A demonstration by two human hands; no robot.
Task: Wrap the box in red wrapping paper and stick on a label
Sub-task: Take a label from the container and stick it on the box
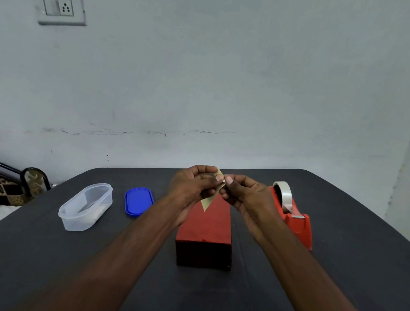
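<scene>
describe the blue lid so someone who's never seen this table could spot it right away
On the dark table, look left of the red wrapped box standing in the middle. The blue lid lies flat there, between the box and a clear plastic container. It is the only blue thing on the table, an oblong with rounded ends.

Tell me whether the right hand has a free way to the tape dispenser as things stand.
Probably yes. The tape dispenser stands just right of the right hand with only bare table between them. But that hand and the left hand both pinch the label, so it must let go first.
</scene>
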